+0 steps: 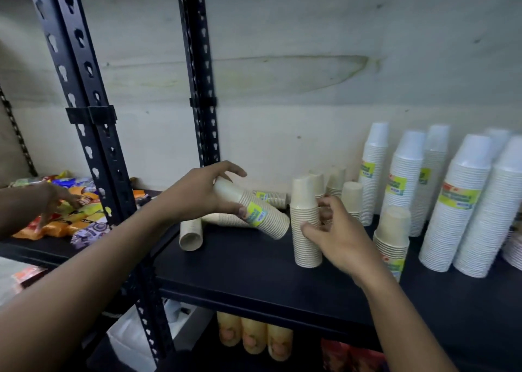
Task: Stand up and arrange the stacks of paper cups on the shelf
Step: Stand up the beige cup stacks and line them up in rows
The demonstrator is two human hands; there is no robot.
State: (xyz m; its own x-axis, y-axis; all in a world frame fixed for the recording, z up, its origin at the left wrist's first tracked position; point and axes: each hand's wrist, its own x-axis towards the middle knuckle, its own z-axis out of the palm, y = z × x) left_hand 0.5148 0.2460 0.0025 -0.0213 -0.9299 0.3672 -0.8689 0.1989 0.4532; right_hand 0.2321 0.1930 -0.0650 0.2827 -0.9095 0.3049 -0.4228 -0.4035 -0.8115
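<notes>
1. Left hand — grips a tilted stack of beige paper cups with a yellow-green label, thumb below and fingers over the closed end. That end is raised and the mouth end hangs low over the black shelf; whether it touches the board cannot be told.
2. Right hand — fingers loosely curled at an upright beige stack, thumb against its side. The hand is blurred, so it cannot be told whether it grips or only steadies the stack.
3. Standing: back-row beige stacks near the wall, a short beige stack to the right front, and tall white stacks filling the right of the shelf, all upright and close together.
4. Lying: a front fallen stack on its side, mouth toward the camera, left of the tilted one; a second fallen stack beneath the tilted one; a labelled fallen stack behind, near the wall.
5. Progress, as a judgement: well past halfway. The right and middle of the shelf look ordered. Left to do are the stack in hand, to be set upright beside the others, and the three lying ones.
6. Adjacent: another person's hand among snack packets, beyond the black post.
</notes>
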